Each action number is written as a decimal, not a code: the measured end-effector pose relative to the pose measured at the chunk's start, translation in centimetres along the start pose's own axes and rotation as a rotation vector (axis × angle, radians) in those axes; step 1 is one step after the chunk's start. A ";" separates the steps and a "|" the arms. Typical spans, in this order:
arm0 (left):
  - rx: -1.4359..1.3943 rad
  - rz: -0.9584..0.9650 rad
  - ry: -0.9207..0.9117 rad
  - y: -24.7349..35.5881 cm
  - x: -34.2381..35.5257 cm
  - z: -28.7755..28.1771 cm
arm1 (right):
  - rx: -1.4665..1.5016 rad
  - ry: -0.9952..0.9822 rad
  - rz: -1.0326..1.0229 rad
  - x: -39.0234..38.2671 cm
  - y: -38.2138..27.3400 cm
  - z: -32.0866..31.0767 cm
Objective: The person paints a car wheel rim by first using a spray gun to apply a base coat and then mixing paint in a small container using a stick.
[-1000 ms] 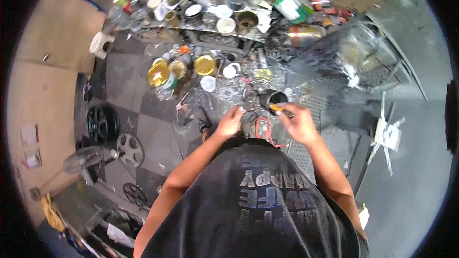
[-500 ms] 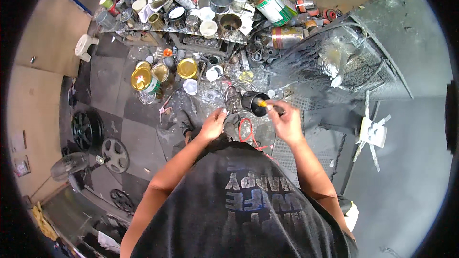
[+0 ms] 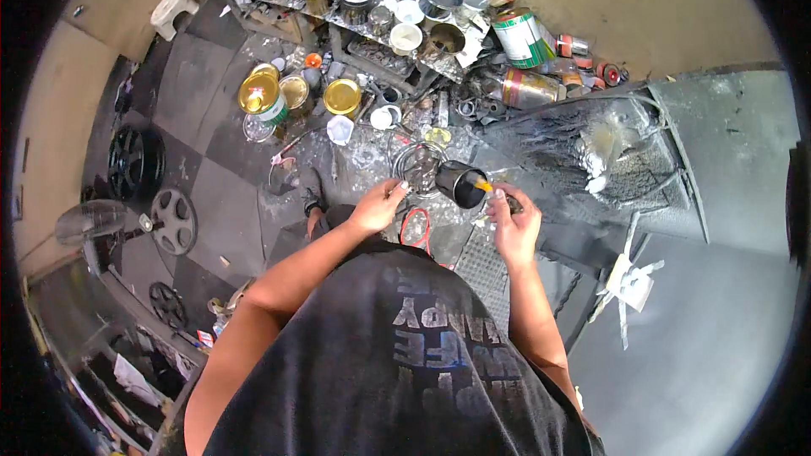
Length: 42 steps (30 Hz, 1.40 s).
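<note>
A black cylindrical cup [image 3: 460, 184] is tilted between my two hands, its dark mouth toward the right. My right hand [image 3: 517, 224] is closed beside that mouth, pinching a small tool with a yellow-orange end [image 3: 482, 184] that reaches over the rim. A dark part of it shows between my fingers; its exact kind is unclear. My left hand [image 3: 380, 207] is closed to the left of the cup, thumb and fingers together. Whatever it grips is hidden. Below the cup, a red hose [image 3: 416, 228] loops near my shirt.
A cluttered bench [image 3: 363, 34] with several cans and tubs stands ahead. Gold-lidded cans [image 3: 342, 97] sit on the floor left of centre, near a coiled hose [image 3: 422, 152]. A grey-coated panel [image 3: 583, 143] leans at the right. Wheels [image 3: 175, 221] lie at the left.
My view has shifted, so the bench sits higher and the panel lower. The right hand has drawn slightly back from the cup, which is now tilted more toward it.
</note>
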State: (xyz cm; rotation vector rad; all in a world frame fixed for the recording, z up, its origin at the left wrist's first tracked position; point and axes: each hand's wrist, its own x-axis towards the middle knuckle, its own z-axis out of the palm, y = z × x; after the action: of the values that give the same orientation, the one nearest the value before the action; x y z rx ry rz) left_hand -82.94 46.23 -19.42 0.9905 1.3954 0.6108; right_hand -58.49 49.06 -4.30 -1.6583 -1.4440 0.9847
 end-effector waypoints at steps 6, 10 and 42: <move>0.036 0.017 0.039 -2.2 0.9 -0.2 | -0.124 0.026 -0.043 0.2 1.1 -1.2; -0.016 0.060 0.052 -2.3 1.0 -0.1 | 0.284 -0.102 0.178 -1.2 -1.6 -0.3; -0.128 -0.009 0.027 -1.1 0.7 0.4 | -0.109 -0.190 -0.119 -2.8 -2.4 -4.2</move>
State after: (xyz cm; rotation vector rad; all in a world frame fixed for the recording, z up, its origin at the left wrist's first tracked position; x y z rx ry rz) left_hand -82.67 46.19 -20.80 0.8767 1.3662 0.7004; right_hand -56.11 46.41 0.01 -1.5682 -1.7288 1.0355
